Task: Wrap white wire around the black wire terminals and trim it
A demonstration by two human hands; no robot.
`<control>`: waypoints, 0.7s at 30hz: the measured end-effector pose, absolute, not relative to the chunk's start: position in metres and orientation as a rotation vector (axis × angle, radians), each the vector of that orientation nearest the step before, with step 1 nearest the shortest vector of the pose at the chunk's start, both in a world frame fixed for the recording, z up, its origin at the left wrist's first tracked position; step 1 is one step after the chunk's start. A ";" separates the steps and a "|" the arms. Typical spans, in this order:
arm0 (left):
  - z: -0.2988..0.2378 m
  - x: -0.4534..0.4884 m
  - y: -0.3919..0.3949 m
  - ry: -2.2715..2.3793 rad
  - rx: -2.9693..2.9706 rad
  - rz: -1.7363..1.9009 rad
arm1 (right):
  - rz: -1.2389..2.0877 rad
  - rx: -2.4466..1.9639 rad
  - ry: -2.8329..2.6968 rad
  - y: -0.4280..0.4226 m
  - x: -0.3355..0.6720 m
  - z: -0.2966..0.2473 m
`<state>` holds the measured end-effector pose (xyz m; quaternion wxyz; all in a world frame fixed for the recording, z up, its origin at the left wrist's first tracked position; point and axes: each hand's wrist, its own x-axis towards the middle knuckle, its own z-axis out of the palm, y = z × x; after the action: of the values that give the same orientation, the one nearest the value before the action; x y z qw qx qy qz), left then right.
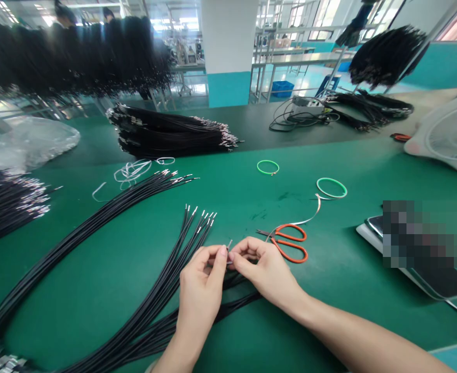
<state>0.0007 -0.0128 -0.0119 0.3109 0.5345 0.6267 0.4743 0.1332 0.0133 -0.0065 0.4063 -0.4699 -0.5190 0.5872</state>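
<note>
My left hand point(201, 287) and my right hand point(265, 269) meet at the middle of the green table point(228, 207), both pinched on the metal-tipped end of a black wire point(229, 245). Under and left of my hands lies a small bundle of black wires point(182, 254) with silver terminals pointing away from me. A longer bundle of black wires point(96, 223) curves across the left of the table. Orange-handled scissors point(288, 242) lie just right of my right hand.
A thick stack of black wires point(166, 135) sits at the back centre, more wires point(6, 204) at the left edge. Two green rings point(268, 167) point(331, 187), white ties point(133, 171), a white fan point(450, 132) and a flat device point(426, 269) lie to the right. Wires hang overhead.
</note>
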 end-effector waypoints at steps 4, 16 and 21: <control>-0.012 -0.001 -0.014 1.604 1.349 1.156 | 1.529 -1.180 -1.272 0.014 0.134 -0.008; -0.011 0.001 -0.011 1.511 1.115 1.219 | 1.492 -1.189 -1.300 0.010 0.136 -0.011; -0.008 0.001 -0.008 1.436 0.997 1.196 | 1.480 -1.166 -1.288 0.010 0.137 -0.013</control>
<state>0.0014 -0.0077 -0.0076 0.4895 0.4105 0.5911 0.4925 0.1369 0.0103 -0.0126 0.4167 -0.4645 -0.5129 0.5896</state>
